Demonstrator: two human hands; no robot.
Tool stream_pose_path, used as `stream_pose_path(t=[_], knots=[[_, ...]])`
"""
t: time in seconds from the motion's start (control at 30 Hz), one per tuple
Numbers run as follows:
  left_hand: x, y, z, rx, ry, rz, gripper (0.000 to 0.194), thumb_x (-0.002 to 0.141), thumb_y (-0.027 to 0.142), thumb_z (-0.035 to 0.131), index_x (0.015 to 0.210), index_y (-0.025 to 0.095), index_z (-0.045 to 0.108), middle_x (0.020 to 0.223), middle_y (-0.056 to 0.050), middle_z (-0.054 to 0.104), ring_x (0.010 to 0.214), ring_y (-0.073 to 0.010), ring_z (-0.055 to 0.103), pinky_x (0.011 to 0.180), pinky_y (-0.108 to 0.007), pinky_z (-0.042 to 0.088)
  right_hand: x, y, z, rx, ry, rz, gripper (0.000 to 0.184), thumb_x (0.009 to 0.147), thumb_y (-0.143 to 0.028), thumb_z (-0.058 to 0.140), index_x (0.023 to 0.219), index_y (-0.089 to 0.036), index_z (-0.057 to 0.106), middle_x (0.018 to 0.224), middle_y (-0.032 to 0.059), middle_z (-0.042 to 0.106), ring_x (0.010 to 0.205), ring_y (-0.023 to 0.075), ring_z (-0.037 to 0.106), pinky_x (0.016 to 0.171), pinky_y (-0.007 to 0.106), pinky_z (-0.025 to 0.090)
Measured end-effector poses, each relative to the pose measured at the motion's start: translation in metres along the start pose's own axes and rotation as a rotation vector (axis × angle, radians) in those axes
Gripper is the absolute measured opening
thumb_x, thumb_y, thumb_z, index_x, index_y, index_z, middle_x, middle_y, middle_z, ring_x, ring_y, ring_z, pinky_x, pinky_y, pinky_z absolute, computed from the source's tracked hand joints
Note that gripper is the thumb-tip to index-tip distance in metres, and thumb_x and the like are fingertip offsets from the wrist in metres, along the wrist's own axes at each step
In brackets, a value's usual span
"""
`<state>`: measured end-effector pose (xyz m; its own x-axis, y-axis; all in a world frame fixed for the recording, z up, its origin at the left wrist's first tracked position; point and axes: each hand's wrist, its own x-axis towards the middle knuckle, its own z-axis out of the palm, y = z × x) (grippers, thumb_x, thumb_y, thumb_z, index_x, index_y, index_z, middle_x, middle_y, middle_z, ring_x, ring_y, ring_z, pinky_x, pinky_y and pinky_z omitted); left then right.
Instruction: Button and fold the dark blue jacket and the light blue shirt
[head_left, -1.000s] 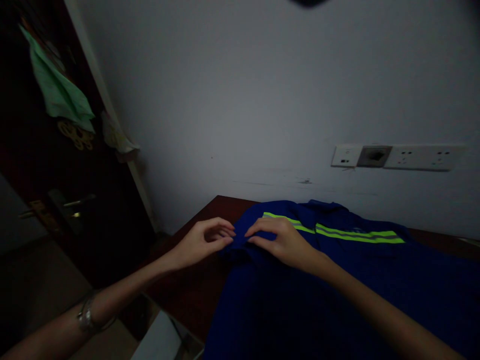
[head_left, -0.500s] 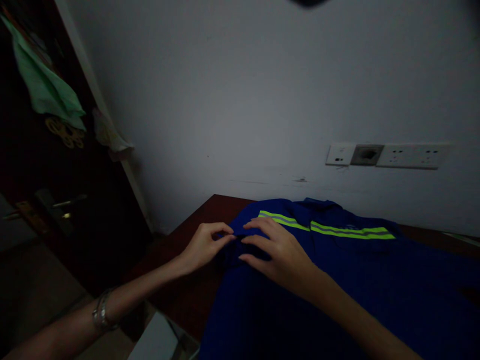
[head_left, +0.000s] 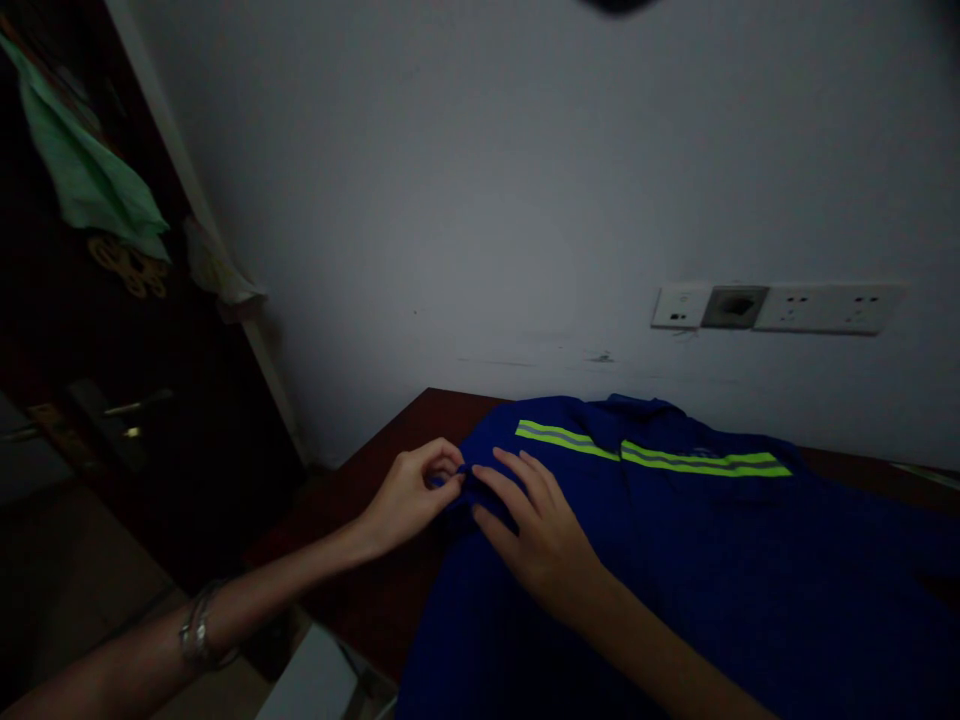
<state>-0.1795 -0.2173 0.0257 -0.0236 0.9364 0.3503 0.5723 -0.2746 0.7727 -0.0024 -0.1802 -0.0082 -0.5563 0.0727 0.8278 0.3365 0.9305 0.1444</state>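
A blue work jacket (head_left: 697, 560) with yellow-green and grey reflective strips (head_left: 705, 462) lies spread out in front of me. At its left edge, my left hand (head_left: 420, 492) pinches a bit of the sleeve cloth between thumb and fingers. My right hand (head_left: 540, 535) is just to the right, over the same part of the sleeve. Its fingers are spread, with the index finger and thumb at the fold and a gap between them. Dim light hides the detail of the cloth between the two hands.
The jacket rests on a dark red-brown table (head_left: 397, 425) against a pale wall (head_left: 450, 200) with a row of sockets (head_left: 780, 308). At left is a dark door (head_left: 202, 430) with a handle and a hanging green cloth (head_left: 90, 165). A pale flat object (head_left: 311, 675) sits below the table edge.
My right hand has shifted slightly left and down, its index finger and thumb now closer to the sleeve fold. My left fingers have curled more around the cloth. The jacket stays in place.
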Motion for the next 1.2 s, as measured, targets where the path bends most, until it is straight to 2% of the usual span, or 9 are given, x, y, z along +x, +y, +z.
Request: stream_pose_path(t=[0.27, 0.53, 0.63, 0.73, 0.93, 1.03, 1.1, 1.13, 1.2], knots=[[-0.001, -0.002, -0.002, -0.272, 0.000, -0.192, 0.028, 0.075, 0.024, 0.059, 0.100, 0.015, 0.049, 0.067, 0.001, 0.064, 0.058, -0.0115, 0.059, 0.051, -0.020, 0.042, -0.010, -0.004, 0.008, 0.033, -0.058, -0.085, 0.017, 0.085, -0.016, 0.049, 0.094, -0.020, 0.062, 0.114, 0.0067, 0.058, 0.119, 0.0260, 0.041, 0.098, 0.058, 0.032], [-0.008, -0.002, 0.005, -0.435, 0.117, -0.211, 0.036, 0.074, 0.028, 0.063, 0.106, 0.016, 0.050, 0.075, -0.003, 0.068, 0.066, -0.0148, 0.064, 0.060, -0.024, 0.047, -0.014, -0.002, 0.003, 0.123, 0.104, -0.032, 0.014, 0.079, -0.017, 0.056, 0.090, -0.024, 0.063, 0.101, 0.0026, 0.063, 0.106, 0.0236, 0.051, 0.097, 0.058, 0.033], [-0.011, 0.000, 0.004, -0.409, 0.087, -0.159, 0.035, 0.076, 0.027, 0.061, 0.107, 0.016, 0.049, 0.080, -0.003, 0.069, 0.072, -0.0164, 0.065, 0.065, -0.026, 0.049, -0.009, 0.005, -0.009, 0.234, 0.176, 0.028, 0.021, 0.077, -0.017, 0.059, 0.095, -0.027, 0.061, 0.098, 0.0030, 0.063, 0.103, 0.0220, 0.053, 0.094, 0.052, 0.039], [-0.014, 0.002, 0.003, -0.294, 0.010, -0.089, 0.030, 0.079, 0.026, 0.059, 0.105, 0.016, 0.051, 0.085, -0.005, 0.069, 0.080, -0.0181, 0.065, 0.072, -0.028, 0.050, 0.003, 0.016, -0.018, 0.352, 0.174, 0.210, 0.025, 0.077, -0.018, 0.060, 0.101, -0.024, 0.060, 0.105, 0.0069, 0.061, 0.104, 0.0210, 0.054, 0.090, 0.044, 0.045], [-0.009, 0.002, -0.001, 0.018, -0.094, 0.132, 0.032, 0.082, 0.024, 0.055, 0.113, 0.019, 0.049, 0.088, -0.004, 0.069, 0.083, -0.0157, 0.064, 0.081, -0.030, 0.047, 0.020, 0.032, -0.009, 0.607, -0.161, 0.298, 0.018, 0.079, -0.018, 0.058, 0.096, -0.019, 0.064, 0.091, 0.0037, 0.068, 0.084, 0.0148, 0.063, 0.076, 0.029, 0.050], [-0.004, 0.002, -0.008, 0.179, 0.062, 0.252, 0.026, 0.080, 0.024, 0.056, 0.104, 0.017, 0.052, 0.083, -0.003, 0.067, 0.076, -0.0137, 0.062, 0.073, -0.027, 0.048, 0.019, 0.035, -0.003, 0.573, -0.150, 0.377, 0.012, 0.078, -0.015, 0.056, 0.085, -0.019, 0.066, 0.080, 0.0016, 0.069, 0.073, 0.0139, 0.063, 0.069, 0.026, 0.049], [-0.007, 0.000, -0.010, 0.284, 0.239, 0.385, 0.008, 0.078, 0.023, 0.058, 0.081, 0.016, 0.055, 0.072, -0.002, 0.062, 0.065, -0.0113, 0.058, 0.062, -0.023, 0.046, 0.017, 0.036, -0.002, 0.529, -0.105, 0.453, 0.010, 0.076, -0.014, 0.058, 0.079, -0.018, 0.066, 0.073, 0.0006, 0.068, 0.067, 0.0133, 0.062, 0.064, 0.025, 0.048], [-0.010, -0.001, -0.010, 0.325, 0.291, 0.459, 0.011, 0.078, 0.022, 0.058, 0.070, 0.016, 0.053, 0.064, 0.000, 0.058, 0.058, -0.0095, 0.054, 0.056, -0.021, 0.043, 0.017, 0.036, -0.001, 0.507, -0.080, 0.487, 0.008, 0.075, -0.014, 0.058, 0.076, -0.018, 0.066, 0.070, 0.0001, 0.067, 0.064, 0.0128, 0.061, 0.061, 0.024, 0.047], [-0.018, -0.002, -0.004, 0.364, 0.248, 0.545, 0.022, 0.077, 0.022, 0.059, 0.058, 0.016, 0.049, 0.051, 0.003, 0.050, 0.047, -0.0064, 0.045, 0.047, -0.019, 0.036, 0.016, 0.036, -0.001, 0.466, -0.028, 0.533, 0.006, 0.074, -0.015, 0.058, 0.073, -0.018, 0.064, 0.066, -0.0003, 0.065, 0.059, 0.0122, 0.058, 0.057, 0.023, 0.046]])
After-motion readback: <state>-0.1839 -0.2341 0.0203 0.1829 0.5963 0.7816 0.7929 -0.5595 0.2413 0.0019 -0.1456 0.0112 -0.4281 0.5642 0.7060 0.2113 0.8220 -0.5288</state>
